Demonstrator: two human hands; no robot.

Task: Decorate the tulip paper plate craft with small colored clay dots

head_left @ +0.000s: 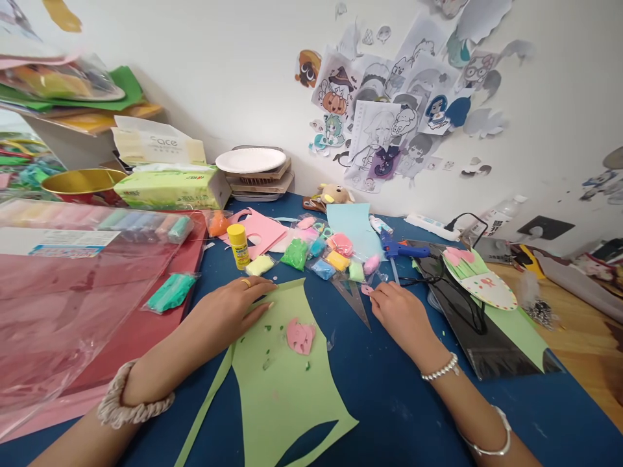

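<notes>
My left hand [238, 311] rests on the upper left corner of a cut green sheet [287, 395], thumb and fingers apart. On that sheet lie a pink paper cutout [300, 335] and small green scraps. My right hand [396, 314] is to the right of the sheet, its fingertips together at a small pink piece [366, 290] beside a clear triangle ruler [351, 299]. Beyond the hands are a yellow glue stick [238, 246], a green clay packet [294, 253] and several other colored clay packets.
A blue glue gun [406, 250] with a black cable lies at the right, near a decorated paper oval [488, 290] on a black sheet [467, 331]. Red sheets in plastic [102, 324] cover the left. Tissues [170, 185] and a white plate [250, 160] stand behind.
</notes>
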